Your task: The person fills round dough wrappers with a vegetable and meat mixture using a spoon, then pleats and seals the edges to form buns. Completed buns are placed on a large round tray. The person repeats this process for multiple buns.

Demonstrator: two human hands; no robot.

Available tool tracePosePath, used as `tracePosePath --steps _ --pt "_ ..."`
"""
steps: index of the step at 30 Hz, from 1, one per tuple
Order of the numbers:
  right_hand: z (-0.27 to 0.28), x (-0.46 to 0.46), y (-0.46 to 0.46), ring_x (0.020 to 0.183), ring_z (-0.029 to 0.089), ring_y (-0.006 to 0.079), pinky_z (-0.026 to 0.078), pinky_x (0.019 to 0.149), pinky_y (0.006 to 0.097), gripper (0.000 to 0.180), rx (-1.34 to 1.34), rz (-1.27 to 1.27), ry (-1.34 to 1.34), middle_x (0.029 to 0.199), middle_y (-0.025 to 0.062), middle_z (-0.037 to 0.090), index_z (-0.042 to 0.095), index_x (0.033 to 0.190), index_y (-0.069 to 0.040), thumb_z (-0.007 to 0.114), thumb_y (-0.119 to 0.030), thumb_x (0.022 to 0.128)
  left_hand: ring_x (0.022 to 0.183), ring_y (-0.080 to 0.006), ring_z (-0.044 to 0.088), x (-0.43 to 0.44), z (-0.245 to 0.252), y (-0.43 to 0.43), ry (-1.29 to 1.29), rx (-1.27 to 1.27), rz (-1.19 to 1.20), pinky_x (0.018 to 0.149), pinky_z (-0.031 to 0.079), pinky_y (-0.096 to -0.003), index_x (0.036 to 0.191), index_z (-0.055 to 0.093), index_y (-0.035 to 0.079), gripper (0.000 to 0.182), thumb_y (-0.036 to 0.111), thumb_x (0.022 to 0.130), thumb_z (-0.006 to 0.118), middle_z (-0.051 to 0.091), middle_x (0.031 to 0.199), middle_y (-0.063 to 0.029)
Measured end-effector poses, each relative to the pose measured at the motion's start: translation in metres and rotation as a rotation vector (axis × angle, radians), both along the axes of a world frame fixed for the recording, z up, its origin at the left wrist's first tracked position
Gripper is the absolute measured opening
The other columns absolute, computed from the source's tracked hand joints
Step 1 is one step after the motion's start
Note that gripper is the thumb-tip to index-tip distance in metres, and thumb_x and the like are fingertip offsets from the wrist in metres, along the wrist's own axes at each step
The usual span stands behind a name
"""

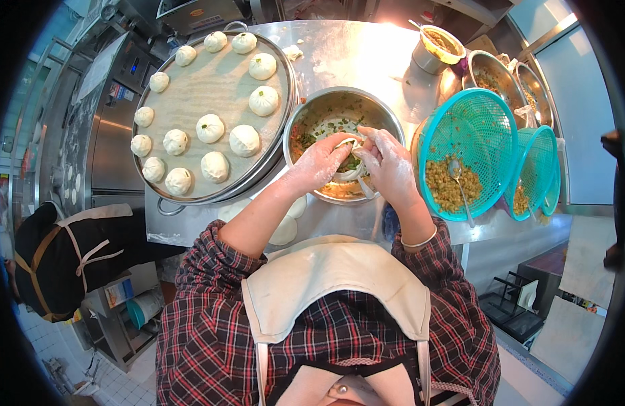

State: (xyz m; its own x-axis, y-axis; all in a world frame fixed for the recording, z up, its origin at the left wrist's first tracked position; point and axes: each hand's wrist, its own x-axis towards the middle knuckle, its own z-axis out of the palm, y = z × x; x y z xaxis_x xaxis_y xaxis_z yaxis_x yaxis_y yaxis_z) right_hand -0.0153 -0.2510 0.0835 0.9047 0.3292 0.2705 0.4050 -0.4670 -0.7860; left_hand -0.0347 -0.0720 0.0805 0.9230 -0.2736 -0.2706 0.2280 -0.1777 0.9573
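Both floury hands meet over a stainless steel mixing bowl [343, 96] with chopped green filling inside. Between them is a dough wrapper [349, 175] with green filling showing in its opening. My left hand [320, 157] cups its left side, thumb at the rim. My right hand [388, 160] pinches the upper edge with its fingertips. A metal utensil handle [365, 188] shows just below the wrapper. Flat dough rounds [284, 231] lie on the steel table, partly behind my left forearm. Left of the bowl, several filled buns [211, 128] sit on a lined round steamer tray [191, 114].
A turquoise colander [505, 152] holds diced filling and a spoon [459, 185]; more colanders stand to its right. Behind are a metal pot [434, 51] and steel bowls [495, 76]. A person in a black top [64, 259] stands at the left, by a floury worktop [71, 142].
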Motion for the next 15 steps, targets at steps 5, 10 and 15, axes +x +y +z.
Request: tracePosePath --steps 5,10,15 --pt "-0.003 0.009 -0.002 0.077 0.066 0.0277 0.053 0.071 0.0357 0.010 0.057 0.040 -0.118 0.086 0.0131 0.064 0.070 0.092 0.000 0.073 -0.005 0.083 0.115 -0.0209 0.059 0.008 -0.001 0.006 -0.149 0.035 -0.072 0.102 0.044 -0.0336 0.135 0.054 0.002 0.041 0.030 0.107 0.042 0.063 0.124 -0.0143" --pt "0.000 0.010 0.000 0.073 0.063 0.0231 0.051 0.066 0.0324 0.008 0.043 -0.002 -0.154 0.084 0.0119 0.064 0.070 0.091 0.001 0.072 -0.003 0.085 0.110 -0.0209 0.059 0.015 -0.001 0.007 -0.117 0.052 -0.046 0.099 0.046 -0.0333 0.141 0.049 0.000 0.063 0.051 0.106 0.039 0.062 0.122 -0.0143" --pt "0.026 0.003 -0.001 0.067 0.061 0.0187 0.050 0.063 0.0304 0.006 0.114 -0.130 -0.083 0.081 0.0100 0.063 0.068 0.088 0.001 0.071 -0.003 0.087 0.105 -0.0186 0.063 0.022 0.018 0.018 0.165 -0.180 0.058 0.094 0.051 -0.0330 0.136 0.054 0.003 0.082 0.073 0.098 0.032 0.064 0.117 -0.0133"
